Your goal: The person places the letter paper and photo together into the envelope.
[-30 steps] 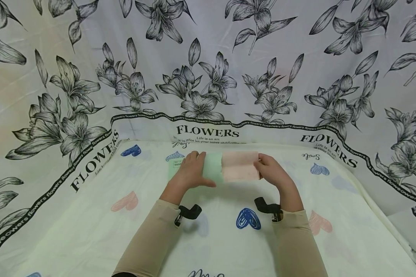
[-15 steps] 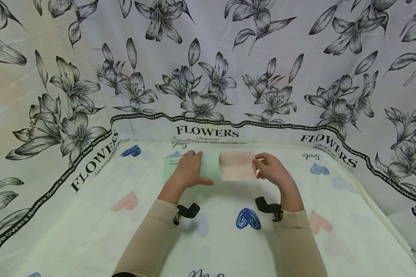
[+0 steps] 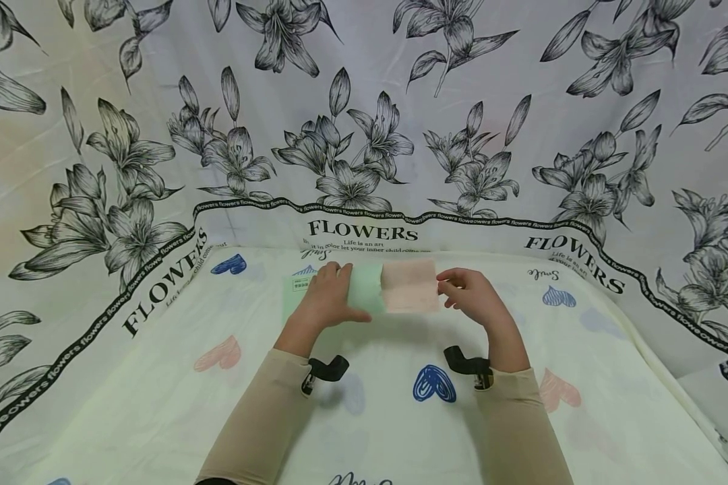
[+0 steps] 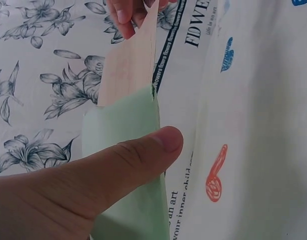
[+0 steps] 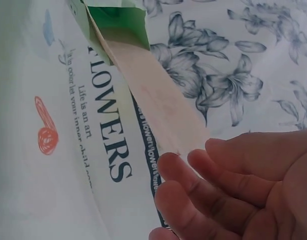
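Note:
My left hand (image 3: 323, 296) grips a flat pale-green paper box (image 3: 366, 289), its thumb lying across the front in the left wrist view. A small printed label shows left of that hand. From the box's open right end juts a thin pale-pink sheet (image 3: 410, 286); in the right wrist view the box's green inside (image 5: 122, 22) shows around it. My right hand (image 3: 470, 293) is at the sheet's far end, loosely bent fingertips (image 5: 169, 162) right at its edge. Box and sheet are held up over the cloth.
A white cloth with printed hearts (image 3: 434, 384) covers the table. Behind it hangs a floral curtain (image 3: 352, 135) with a black lettered band. Black wrist mounts (image 3: 327, 368) sit at both sleeve cuffs.
The right hand has loosened its pinch on the sheet's end and moved left. Less of the pink sheet sticks out of the box. The left hand and box have shifted slightly left.

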### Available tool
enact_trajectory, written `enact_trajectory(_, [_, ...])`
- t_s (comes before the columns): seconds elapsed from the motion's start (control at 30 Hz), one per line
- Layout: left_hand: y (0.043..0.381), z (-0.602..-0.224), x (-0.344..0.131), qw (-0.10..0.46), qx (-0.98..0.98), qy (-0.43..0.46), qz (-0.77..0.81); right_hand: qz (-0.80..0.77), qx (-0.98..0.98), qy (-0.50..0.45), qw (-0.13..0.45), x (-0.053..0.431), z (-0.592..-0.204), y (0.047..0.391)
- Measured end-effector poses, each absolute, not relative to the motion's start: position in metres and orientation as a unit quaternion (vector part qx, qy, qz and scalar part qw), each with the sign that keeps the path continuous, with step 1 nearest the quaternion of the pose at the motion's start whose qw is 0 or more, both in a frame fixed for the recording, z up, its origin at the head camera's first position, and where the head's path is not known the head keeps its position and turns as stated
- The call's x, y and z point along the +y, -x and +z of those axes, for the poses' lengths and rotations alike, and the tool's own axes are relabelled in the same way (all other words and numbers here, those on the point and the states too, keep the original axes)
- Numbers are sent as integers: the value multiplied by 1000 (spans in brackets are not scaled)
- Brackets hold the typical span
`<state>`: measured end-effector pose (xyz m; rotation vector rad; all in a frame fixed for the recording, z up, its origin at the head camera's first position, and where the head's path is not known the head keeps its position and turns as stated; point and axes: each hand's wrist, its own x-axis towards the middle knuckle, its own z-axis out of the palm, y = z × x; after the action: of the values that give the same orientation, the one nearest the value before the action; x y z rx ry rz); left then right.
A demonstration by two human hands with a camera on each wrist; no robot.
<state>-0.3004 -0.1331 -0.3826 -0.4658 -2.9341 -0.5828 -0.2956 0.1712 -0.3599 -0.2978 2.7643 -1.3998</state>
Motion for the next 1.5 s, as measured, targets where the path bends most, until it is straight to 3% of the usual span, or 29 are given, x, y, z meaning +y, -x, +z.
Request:
enact_trajectory(0.27, [305,-387,-136,64,-968,135,-202,-426,900,93,-3,177,-361,297])
enact_trajectory(1.5, [300,-381,-133,72,-967,136,-204,-401,899,165,62,171,-360,293])
